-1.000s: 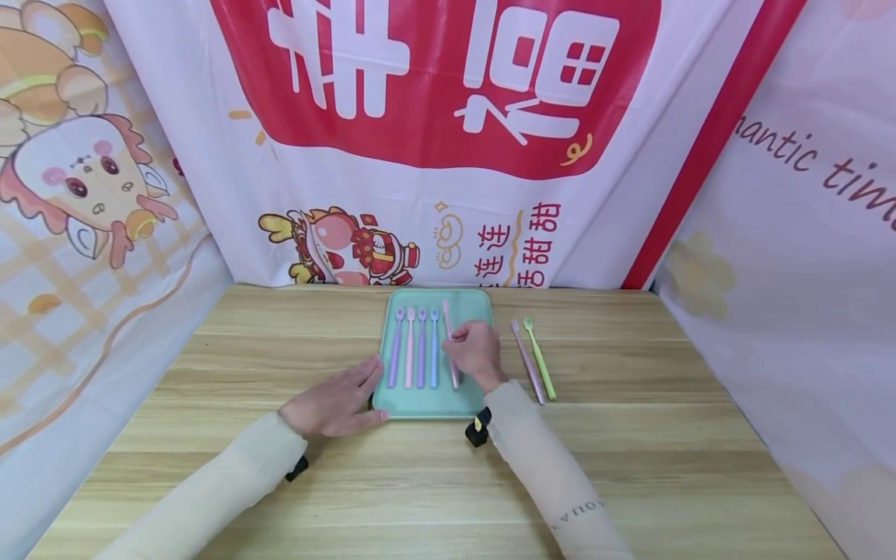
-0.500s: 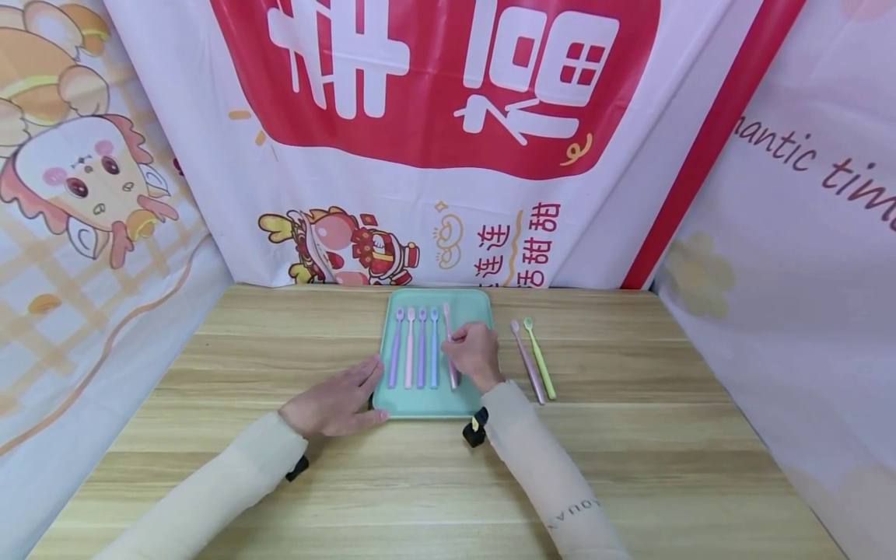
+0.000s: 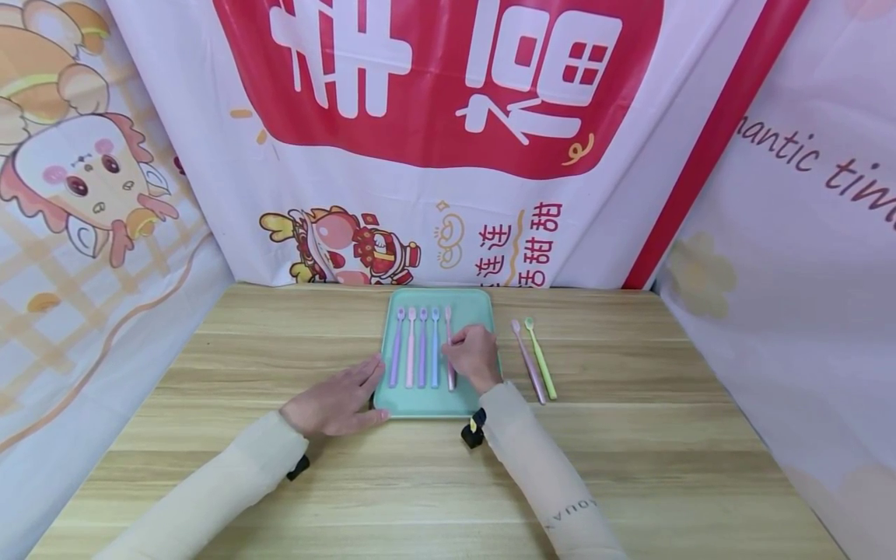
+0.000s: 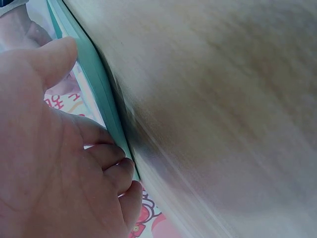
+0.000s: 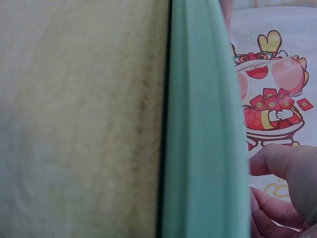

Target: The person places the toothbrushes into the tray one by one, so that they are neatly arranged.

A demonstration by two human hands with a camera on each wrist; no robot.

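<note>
In the head view, a mint-green tray (image 3: 420, 403) lies on the wooden table. My right hand (image 3: 474, 356) pinches a metallic-pink toothbrush (image 3: 451, 381) over the tray's right half, its head pointing away from me. To its left, several toothbrushes lie in a row: a blue one (image 3: 435, 354), two purple ones and a light pink one (image 3: 411, 354). My left hand (image 3: 339, 398) rests against the tray's left edge with extended fingers, also seen along the tray wall (image 4: 99, 84) in the left wrist view. The tray wall hides the held toothbrush in the right wrist view.
Right of the tray, a mauve toothbrush (image 3: 528, 364) and a yellow-green toothbrush (image 3: 541, 359) lie side by side on the wooden table (image 3: 630, 435). A printed curtain (image 3: 434, 155) hangs along the table's back edge, and more printed sheets flank both sides.
The pink toothbrush in my right hand has turned slightly, now more nearly parallel with the row, and its head has shifted slightly toward me. My left hand stays at the tray edge.
</note>
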